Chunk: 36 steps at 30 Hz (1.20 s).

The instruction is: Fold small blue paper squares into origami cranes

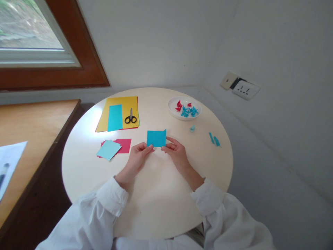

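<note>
A bright blue sheet of paper (156,138) is held up between my two hands over the middle of the round table. My left hand (140,153) pinches its lower left corner between thumb and fingers. At the lower right corner, my right hand (177,151) grips the paper with its thumb in front and fingers behind. A small pointed flap sticks up at the paper's upper right corner. To the left of my left hand lie a pale blue paper square (108,150) and pink-red paper (125,146) partly beneath it.
On the white table (156,205), scissors (130,117) and a blue strip (114,118) lie on yellow sheets (127,101). A white plate (173,113) holds red and blue folded pieces. Blue scraps (214,139) and a small pale folded piece (192,128) lie at right.
</note>
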Each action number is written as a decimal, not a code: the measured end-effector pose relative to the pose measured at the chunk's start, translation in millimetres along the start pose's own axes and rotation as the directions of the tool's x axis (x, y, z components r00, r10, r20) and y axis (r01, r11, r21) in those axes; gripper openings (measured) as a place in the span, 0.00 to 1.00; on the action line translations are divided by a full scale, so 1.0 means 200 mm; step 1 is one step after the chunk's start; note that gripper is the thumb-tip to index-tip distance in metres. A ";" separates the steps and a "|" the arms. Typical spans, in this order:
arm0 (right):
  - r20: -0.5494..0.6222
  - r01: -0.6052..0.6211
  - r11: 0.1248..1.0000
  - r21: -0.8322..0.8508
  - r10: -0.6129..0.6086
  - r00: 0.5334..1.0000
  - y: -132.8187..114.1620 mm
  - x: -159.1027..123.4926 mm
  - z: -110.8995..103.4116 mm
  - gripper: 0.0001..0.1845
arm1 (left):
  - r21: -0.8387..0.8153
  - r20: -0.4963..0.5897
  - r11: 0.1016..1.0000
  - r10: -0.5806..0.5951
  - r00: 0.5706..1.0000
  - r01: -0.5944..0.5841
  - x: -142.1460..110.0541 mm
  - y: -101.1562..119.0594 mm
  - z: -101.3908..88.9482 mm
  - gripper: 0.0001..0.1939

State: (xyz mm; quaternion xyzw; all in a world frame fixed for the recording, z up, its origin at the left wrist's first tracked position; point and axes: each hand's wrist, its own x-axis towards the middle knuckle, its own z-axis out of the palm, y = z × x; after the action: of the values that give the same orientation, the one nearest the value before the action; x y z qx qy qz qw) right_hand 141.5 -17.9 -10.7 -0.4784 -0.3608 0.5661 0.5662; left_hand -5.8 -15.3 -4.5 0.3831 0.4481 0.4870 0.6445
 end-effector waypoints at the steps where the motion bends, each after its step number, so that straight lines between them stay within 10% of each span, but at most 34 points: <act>1: -0.017 0.001 1.000 -0.005 -0.001 1.000 0.00 0.00 0.00 0.26 | -0.008 -0.005 1.000 -0.001 1.000 0.001 0.00 0.00 0.00 0.13; 11: -0.172 0.056 0.997 0.060 -0.045 0.984 -0.01 0.01 -0.04 0.23 | -0.120 -0.050 0.993 -0.005 0.999 -0.001 0.01 0.00 -0.02 0.13; 18: 0.015 -0.052 0.995 0.090 0.051 0.999 0.00 0.00 0.01 0.29 | -0.074 0.019 0.997 -0.027 0.999 0.028 0.00 0.00 -0.01 0.11; 36: -0.018 0.045 0.999 0.010 -0.045 0.999 0.03 0.00 0.00 0.25 | 0.021 0.026 1.000 -0.012 1.000 0.012 0.01 0.00 -0.01 0.16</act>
State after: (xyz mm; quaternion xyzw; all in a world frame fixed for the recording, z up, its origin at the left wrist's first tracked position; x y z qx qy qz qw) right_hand 140.0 -17.7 -16.9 -0.4721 -0.3634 0.5509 0.5844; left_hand -7.3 -13.8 -5.9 0.3936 0.4470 0.4731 0.6492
